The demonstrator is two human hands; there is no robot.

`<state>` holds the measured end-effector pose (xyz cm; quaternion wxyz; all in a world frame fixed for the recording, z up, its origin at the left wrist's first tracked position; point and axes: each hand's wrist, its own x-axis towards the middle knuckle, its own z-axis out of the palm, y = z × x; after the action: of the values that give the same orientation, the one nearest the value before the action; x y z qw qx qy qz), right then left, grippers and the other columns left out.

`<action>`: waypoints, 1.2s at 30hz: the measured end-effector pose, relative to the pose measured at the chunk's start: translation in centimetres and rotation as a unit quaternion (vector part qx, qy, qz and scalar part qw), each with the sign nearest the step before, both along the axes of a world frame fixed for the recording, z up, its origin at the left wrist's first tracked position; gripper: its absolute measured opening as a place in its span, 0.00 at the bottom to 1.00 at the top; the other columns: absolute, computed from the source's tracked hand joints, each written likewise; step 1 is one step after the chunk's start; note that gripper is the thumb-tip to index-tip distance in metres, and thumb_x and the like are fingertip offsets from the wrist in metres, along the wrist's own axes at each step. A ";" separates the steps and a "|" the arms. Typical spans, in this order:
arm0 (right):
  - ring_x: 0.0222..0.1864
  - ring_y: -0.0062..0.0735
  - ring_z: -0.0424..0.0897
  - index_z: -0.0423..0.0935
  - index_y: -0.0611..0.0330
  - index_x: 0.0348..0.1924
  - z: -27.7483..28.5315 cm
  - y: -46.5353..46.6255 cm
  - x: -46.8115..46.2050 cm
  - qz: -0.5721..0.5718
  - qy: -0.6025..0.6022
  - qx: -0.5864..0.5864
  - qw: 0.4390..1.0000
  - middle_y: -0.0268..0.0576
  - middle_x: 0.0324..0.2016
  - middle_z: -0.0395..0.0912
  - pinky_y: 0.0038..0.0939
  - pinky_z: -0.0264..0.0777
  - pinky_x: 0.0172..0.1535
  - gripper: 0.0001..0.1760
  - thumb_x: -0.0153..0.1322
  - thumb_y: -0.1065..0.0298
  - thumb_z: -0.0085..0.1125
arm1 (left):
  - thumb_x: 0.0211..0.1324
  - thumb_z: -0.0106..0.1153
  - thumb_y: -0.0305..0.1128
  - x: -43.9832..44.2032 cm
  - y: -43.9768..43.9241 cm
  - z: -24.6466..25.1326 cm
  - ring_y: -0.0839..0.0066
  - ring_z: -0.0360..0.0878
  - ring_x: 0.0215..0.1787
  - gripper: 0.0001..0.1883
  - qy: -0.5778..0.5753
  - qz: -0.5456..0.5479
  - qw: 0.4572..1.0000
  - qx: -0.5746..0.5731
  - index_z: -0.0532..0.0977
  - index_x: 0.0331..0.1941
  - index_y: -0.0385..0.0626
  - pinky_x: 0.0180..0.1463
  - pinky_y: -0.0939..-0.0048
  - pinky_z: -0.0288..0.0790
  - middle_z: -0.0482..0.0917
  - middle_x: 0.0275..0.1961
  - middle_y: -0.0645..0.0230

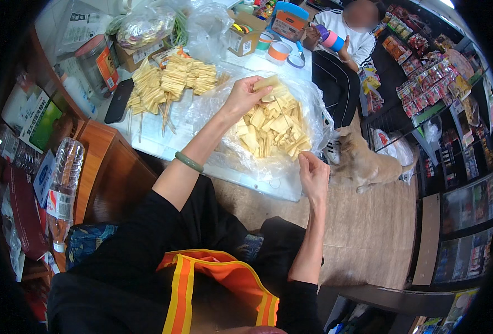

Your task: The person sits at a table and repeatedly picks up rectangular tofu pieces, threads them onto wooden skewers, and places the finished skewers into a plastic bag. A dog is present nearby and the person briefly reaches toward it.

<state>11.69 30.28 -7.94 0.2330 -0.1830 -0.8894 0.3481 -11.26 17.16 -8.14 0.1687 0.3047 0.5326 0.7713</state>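
My left hand (243, 98), with a green bangle on its wrist, pinches a folded piece of yellow tofu skin (272, 87). From that piece a thin skewer (282, 112) slants down toward my right hand (315, 173), whose fingertips are closed on its lower end. Beneath both hands lies an open clear plastic bag (246, 160), filled with loose, cut tofu skin pieces (257, 121). Left of the bag, bundles of skewered tofu skin (174, 77) are piled on the white table (163, 142), their bare sticks (167, 115) pointing toward me.
A black phone (119, 101) and a lidded plastic jar (98, 64) stand at the table's left. Tape rolls (279, 51) and a cardboard box (246, 35) are at the back. A seated person (346, 37) holds colored rolls (333, 41). A tan dog (365, 160) is on the floor, right.
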 end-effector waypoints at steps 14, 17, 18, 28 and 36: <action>0.20 0.14 0.64 0.79 0.69 0.37 -0.2 -0.3 -0.2 -0.011 0.030 0.008 0.999 0.34 0.15 0.70 0.23 0.62 0.25 0.10 0.70 0.69 0.56 | 0.63 0.55 0.24 0.9 0.8 -0.3 0.84 0.81 0.35 0.06 0.083 -0.010 0.996 0.014 0.75 0.42 0.37 0.36 0.84 0.75 0.82 0.36 0.69; 0.20 0.13 0.63 0.79 0.68 0.37 -0.2 -0.3 -0.2 -0.001 0.030 0.000 1.000 0.33 0.15 0.68 0.22 0.60 0.24 0.10 0.70 0.69 0.56 | 0.63 0.56 0.28 1.0 0.6 -0.2 0.85 0.81 0.34 0.07 0.083 -0.006 0.996 -0.018 0.76 0.42 0.39 0.35 0.83 0.75 0.82 0.35 0.70; 0.20 0.13 0.63 0.79 0.69 0.37 -0.2 -0.2 -0.2 -0.002 0.026 -0.003 1.000 0.32 0.15 0.68 0.22 0.60 0.24 0.10 0.71 0.69 0.56 | 0.62 0.57 0.29 1.0 0.6 -0.1 0.86 0.80 0.33 0.08 0.050 0.001 0.999 -0.003 0.76 0.42 0.39 0.34 0.83 0.74 0.82 0.34 0.70; 0.17 0.17 0.64 0.79 0.69 0.36 -0.5 -0.3 -0.2 0.035 0.045 -0.020 0.998 0.42 0.12 0.67 0.25 0.61 0.23 0.11 0.71 0.68 0.55 | 0.62 0.58 0.34 0.1 -0.6 0.7 0.81 0.81 0.36 0.13 -0.099 0.000 0.994 0.048 0.76 0.44 0.35 0.39 0.79 0.77 0.82 0.36 0.67; 0.16 0.16 0.64 0.79 0.68 0.35 -0.2 -0.8 -0.3 0.060 0.056 -0.049 0.995 0.36 0.11 0.66 0.24 0.59 0.21 0.11 0.72 0.67 0.55 | 0.64 0.53 0.29 -0.9 -0.7 -0.4 0.71 0.80 0.49 0.16 -0.268 -0.173 0.938 0.135 0.69 0.52 0.31 0.54 0.69 0.77 0.78 0.49 0.58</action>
<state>11.40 29.47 -8.16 0.2519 -0.1202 -0.8661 0.4146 -12.20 16.49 -8.55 0.3937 0.1940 0.2971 0.8480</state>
